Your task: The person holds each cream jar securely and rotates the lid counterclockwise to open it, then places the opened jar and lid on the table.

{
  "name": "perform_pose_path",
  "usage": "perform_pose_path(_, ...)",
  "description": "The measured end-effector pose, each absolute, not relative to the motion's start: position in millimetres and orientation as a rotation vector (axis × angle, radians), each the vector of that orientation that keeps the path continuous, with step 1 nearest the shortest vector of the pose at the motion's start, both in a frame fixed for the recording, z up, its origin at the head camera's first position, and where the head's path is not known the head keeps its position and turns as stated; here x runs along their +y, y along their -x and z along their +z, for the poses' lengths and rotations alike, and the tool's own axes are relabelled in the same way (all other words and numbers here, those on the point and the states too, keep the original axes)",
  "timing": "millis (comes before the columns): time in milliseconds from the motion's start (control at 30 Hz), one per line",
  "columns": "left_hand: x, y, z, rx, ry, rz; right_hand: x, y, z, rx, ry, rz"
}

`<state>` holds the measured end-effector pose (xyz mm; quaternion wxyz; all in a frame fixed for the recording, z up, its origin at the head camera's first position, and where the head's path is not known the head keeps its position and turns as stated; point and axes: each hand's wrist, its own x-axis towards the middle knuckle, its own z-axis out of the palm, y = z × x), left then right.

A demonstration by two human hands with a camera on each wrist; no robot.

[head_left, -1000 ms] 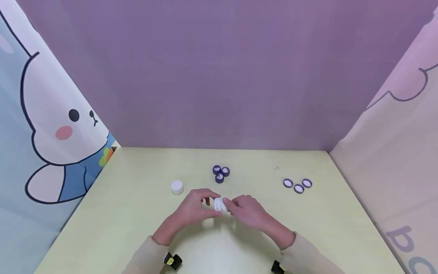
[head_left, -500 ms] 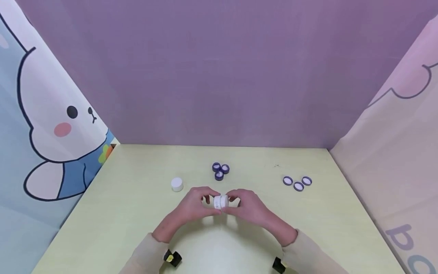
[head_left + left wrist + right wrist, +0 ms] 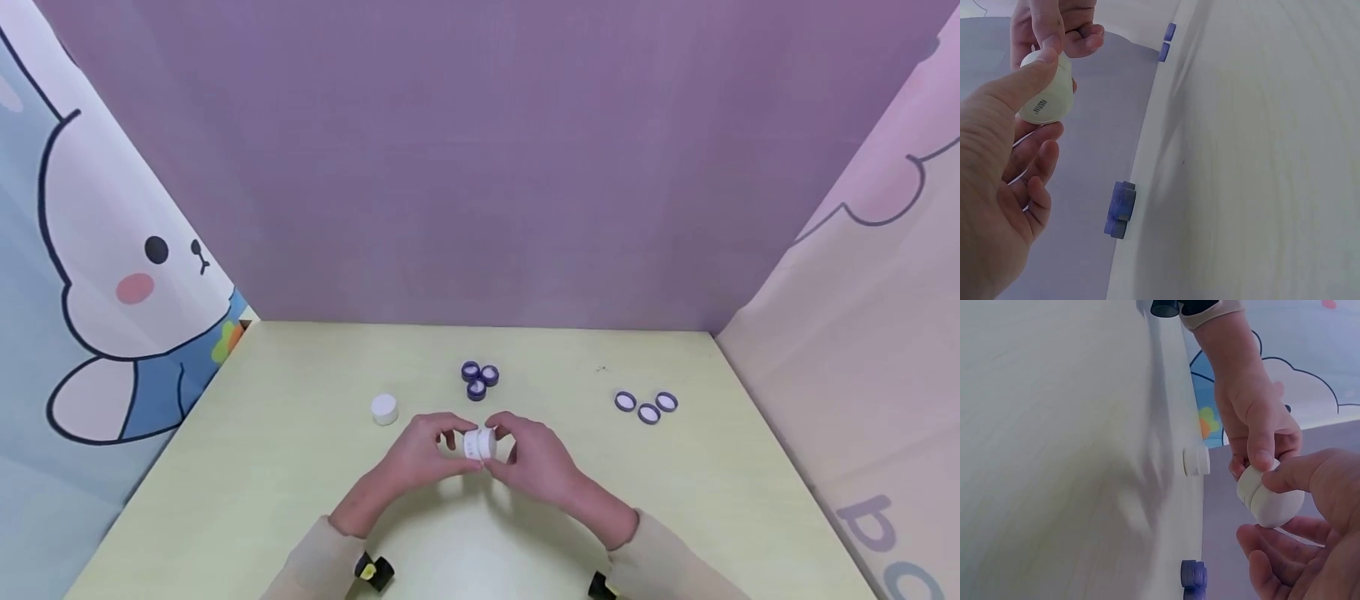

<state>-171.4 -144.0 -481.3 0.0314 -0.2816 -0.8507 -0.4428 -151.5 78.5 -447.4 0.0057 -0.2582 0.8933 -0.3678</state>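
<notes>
A small white round jar (image 3: 480, 445) is held above the table between both hands, lying on its side. My left hand (image 3: 423, 452) pinches its left part between thumb and fingers; dark print shows on the jar's end (image 3: 1044, 107) in the left wrist view. With thumb and fingertips, my right hand (image 3: 538, 462) grips the smooth right part, which looks like the lid (image 3: 1277, 505) in the right wrist view. A narrow seam runs between the two parts. Whether the lid is loose, I cannot tell.
Another white round jar (image 3: 385, 409) stands on the table (image 3: 300, 467) to the left. Three purple-rimmed round containers (image 3: 476, 390) cluster behind the hands. Three flatter purple rings with white centres (image 3: 649, 413) lie to the right. A purple panel (image 3: 480, 167) closes off the back.
My right hand has turned on the jar: its thumb lay across the upper side a second ago and now sits below, with fingers above. The left hand keeps its hold.
</notes>
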Motion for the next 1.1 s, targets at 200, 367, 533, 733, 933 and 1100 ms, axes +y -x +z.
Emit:
perform_pose_path(200, -142, 173, -481, -2.614, 0.856, -1.358, 84, 152, -447, 2.882, 0.772, -1.069)
perform_pose_path(367, -143, 173, -484, -2.63, 0.838, -1.36, 94, 153, -450, 2.932, 0.704, -1.023)
perform_pose_path(533, -144, 173, -486, -2.636, 0.84, -1.373, 104, 155, -455, 2.905, 0.66, -1.036)
perform_pose_path(733, -145, 174, -488, -2.644, 0.831, -1.393, 118, 157, -463, 2.939, 0.603, -1.003)
perform_pose_path(933, -146, 175, -489, -2.642, 0.829, -1.396, 134, 158, -467, 2.975, 0.547, -0.953)
perform_pose_path(1100, -147, 174, -491, -2.63, 0.837, -1.417, 145, 158, -470, 2.972, 0.535, -0.919)
